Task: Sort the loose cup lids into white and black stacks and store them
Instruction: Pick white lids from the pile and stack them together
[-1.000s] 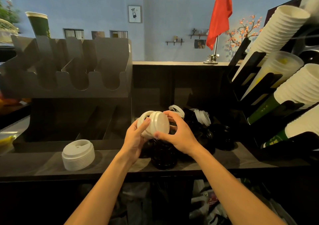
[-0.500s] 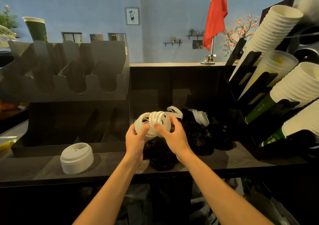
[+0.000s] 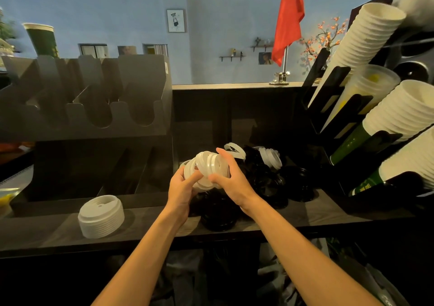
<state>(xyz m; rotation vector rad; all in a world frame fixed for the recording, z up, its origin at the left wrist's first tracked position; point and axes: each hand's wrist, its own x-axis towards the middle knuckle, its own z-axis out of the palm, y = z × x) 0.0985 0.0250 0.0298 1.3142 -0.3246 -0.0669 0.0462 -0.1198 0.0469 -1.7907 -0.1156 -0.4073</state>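
left hand [image 3: 182,188], right hand [image 3: 231,183] grip white lids [image 3: 209,166] | black lids [image 3: 265,181] (heaped) beneath — cups [image 3: 366,35] right

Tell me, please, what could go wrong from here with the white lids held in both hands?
1. The white lids gripped by the left hand and right hand look fanned rather than nested, so one might slip and drop among the black lids below.
2. The black stack stands near the front edge of the counter, under the wrists; a bump could knock it off.
3. Loose white lids lie among black ones, so colours may get mixed.
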